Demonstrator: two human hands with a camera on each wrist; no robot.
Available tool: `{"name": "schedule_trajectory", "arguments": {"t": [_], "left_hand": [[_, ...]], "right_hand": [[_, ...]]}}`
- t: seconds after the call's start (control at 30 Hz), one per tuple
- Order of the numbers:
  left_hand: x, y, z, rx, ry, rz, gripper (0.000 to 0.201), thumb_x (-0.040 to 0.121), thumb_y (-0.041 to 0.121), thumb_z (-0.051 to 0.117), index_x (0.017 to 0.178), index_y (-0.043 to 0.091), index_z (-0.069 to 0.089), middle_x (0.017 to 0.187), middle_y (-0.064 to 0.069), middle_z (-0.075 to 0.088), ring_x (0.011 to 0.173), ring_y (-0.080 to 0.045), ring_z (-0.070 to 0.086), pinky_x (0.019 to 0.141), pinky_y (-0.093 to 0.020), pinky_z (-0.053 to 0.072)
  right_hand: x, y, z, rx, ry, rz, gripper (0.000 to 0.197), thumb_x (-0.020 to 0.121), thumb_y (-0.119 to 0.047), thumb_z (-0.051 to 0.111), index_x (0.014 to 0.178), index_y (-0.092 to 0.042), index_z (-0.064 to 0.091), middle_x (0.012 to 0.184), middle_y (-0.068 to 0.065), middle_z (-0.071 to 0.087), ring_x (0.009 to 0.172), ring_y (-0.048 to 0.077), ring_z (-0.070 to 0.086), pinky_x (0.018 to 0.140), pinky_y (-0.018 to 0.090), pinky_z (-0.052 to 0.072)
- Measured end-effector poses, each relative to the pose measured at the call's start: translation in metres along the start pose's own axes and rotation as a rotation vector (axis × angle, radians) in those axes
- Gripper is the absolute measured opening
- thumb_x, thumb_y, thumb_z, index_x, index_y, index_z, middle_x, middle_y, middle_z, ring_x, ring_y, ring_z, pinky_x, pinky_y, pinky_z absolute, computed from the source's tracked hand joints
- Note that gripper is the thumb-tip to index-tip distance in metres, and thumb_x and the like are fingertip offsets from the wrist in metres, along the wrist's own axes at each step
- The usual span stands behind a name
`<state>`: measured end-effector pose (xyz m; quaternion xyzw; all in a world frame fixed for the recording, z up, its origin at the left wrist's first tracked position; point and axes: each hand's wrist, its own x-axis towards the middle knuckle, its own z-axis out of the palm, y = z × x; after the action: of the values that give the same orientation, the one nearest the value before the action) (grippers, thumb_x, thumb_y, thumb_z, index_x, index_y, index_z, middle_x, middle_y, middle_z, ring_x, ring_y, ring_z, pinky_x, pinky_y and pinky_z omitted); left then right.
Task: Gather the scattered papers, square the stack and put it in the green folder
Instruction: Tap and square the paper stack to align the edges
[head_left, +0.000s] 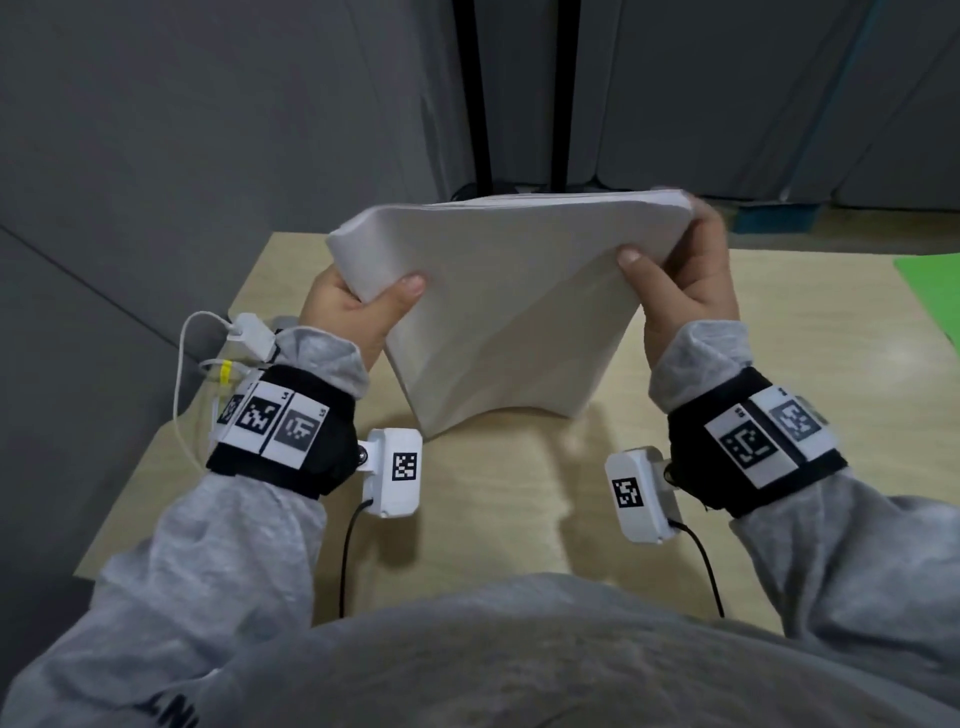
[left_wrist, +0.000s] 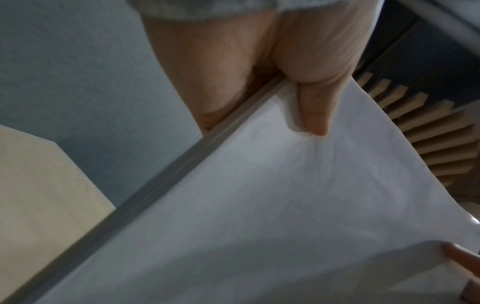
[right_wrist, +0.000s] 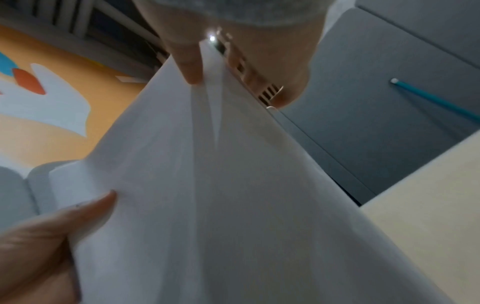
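Observation:
A thick stack of white papers (head_left: 498, 301) stands tilted on its lower edge on the wooden table (head_left: 498, 499). My left hand (head_left: 358, 306) grips the stack's left side, thumb on the near face. My right hand (head_left: 675, 275) grips the right side near the top, thumb on the near face. The sheets bow between the hands. In the left wrist view the thumb presses on the stack (left_wrist: 259, 195). In the right wrist view the sheets (right_wrist: 221, 185) crease under the thumb. A corner of the green folder (head_left: 932, 291) lies at the table's right edge.
The table's left edge (head_left: 171, 431) and far edge border grey padded walls (head_left: 208, 156). A white charger block with cables (head_left: 244, 335) sits by my left wrist. A blue object (head_left: 774, 215) lies on the floor beyond the table.

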<state>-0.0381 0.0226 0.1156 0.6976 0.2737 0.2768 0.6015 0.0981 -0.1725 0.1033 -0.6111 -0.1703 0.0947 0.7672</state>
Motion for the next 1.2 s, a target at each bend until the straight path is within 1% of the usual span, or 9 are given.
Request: {"name": "schedule_trajectory", "arguments": {"t": [0.13,0.33,0.47,0.57,0.67,0.8,0.87,1.0,1.2], "left_hand": [[-0.002,-0.003,-0.004,-0.018,-0.032,0.013,0.029,0.052,0.030,0.083,0.079,0.033,0.074,0.084,0.007,0.074,0.094,-0.022,0.068,0.085,-0.041,0.055],[-0.002,-0.002,-0.014,-0.058,-0.113,-0.012,0.043,0.049,0.019,0.084,0.090,0.019,0.071,0.095,-0.005,0.072,0.100,-0.028,0.066,0.093,-0.046,0.052],[0.000,-0.003,-0.018,-0.073,-0.102,-0.050,0.050,0.056,0.013,0.084,0.103,0.019,0.069,0.105,-0.011,0.069,0.107,-0.034,0.063,0.094,-0.048,0.050],[0.004,-0.001,-0.014,0.138,0.008,-0.052,0.030,0.071,0.018,0.080,0.097,0.019,0.065,0.083,0.010,0.064,0.083,-0.011,0.064,0.079,-0.026,0.053],[-0.003,0.008,-0.003,0.184,0.064,0.019,0.014,0.077,0.030,0.076,0.070,0.028,0.063,0.065,0.014,0.065,0.063,0.005,0.062,0.069,-0.022,0.053],[-0.003,0.017,0.001,0.067,0.055,0.118,0.011,0.074,0.033,0.077,0.072,0.040,0.070,0.067,0.016,0.069,0.073,0.001,0.065,0.077,-0.027,0.055],[-0.001,0.015,-0.002,-0.042,-0.099,0.188,0.029,0.070,0.027,0.075,0.096,0.031,0.066,0.093,0.006,0.069,0.095,-0.017,0.063,0.084,-0.038,0.053],[0.000,0.010,-0.004,-0.058,-0.250,0.164,0.065,0.065,0.022,0.073,0.123,0.018,0.044,0.113,0.000,0.061,0.107,-0.016,0.058,0.084,-0.026,0.049],[-0.004,0.018,0.009,0.219,-0.032,0.205,0.017,0.087,0.020,0.066,0.102,0.028,0.065,0.074,0.021,0.066,0.070,0.013,0.060,0.064,-0.005,0.045]], "right_hand": [[-0.009,0.010,0.006,-0.115,-0.089,0.028,0.081,0.071,-0.040,0.069,0.142,-0.023,0.034,0.138,0.000,0.050,0.126,0.014,0.050,0.105,0.044,0.044],[-0.006,0.008,0.005,-0.199,-0.131,0.012,0.102,0.065,-0.052,0.072,0.149,-0.032,0.017,0.147,-0.012,0.038,0.130,0.002,0.043,0.104,0.027,0.042],[-0.007,0.005,0.009,-0.243,-0.248,-0.003,0.071,0.075,-0.027,0.075,0.133,-0.041,0.037,0.130,-0.007,0.057,0.112,0.002,0.058,0.090,0.023,0.052],[-0.005,0.003,0.014,-0.237,-0.182,0.014,0.039,0.086,-0.011,0.066,0.108,-0.041,0.055,0.095,-0.018,0.066,0.081,-0.010,0.063,0.073,0.014,0.051],[-0.008,0.000,0.024,-0.225,-0.096,-0.011,0.031,0.092,-0.013,0.059,0.093,-0.044,0.058,0.079,-0.022,0.067,0.075,-0.009,0.063,0.074,0.018,0.053],[-0.009,-0.009,0.026,-0.166,0.022,-0.153,0.027,0.091,-0.014,0.059,0.103,-0.038,0.057,0.086,-0.024,0.066,0.085,-0.007,0.061,0.077,0.018,0.051],[-0.010,-0.011,0.022,-0.187,0.019,-0.161,0.034,0.087,-0.014,0.063,0.112,-0.034,0.053,0.100,-0.017,0.066,0.095,-0.004,0.061,0.082,0.019,0.051],[-0.008,-0.009,0.018,-0.213,-0.001,-0.120,0.047,0.080,-0.013,0.069,0.116,-0.035,0.049,0.110,-0.012,0.065,0.103,0.003,0.062,0.091,0.025,0.050],[-0.012,-0.007,0.028,-0.167,-0.023,-0.167,0.027,0.090,-0.007,0.056,0.101,-0.031,0.063,0.096,-0.013,0.067,0.091,0.005,0.063,0.080,0.022,0.050]]}}
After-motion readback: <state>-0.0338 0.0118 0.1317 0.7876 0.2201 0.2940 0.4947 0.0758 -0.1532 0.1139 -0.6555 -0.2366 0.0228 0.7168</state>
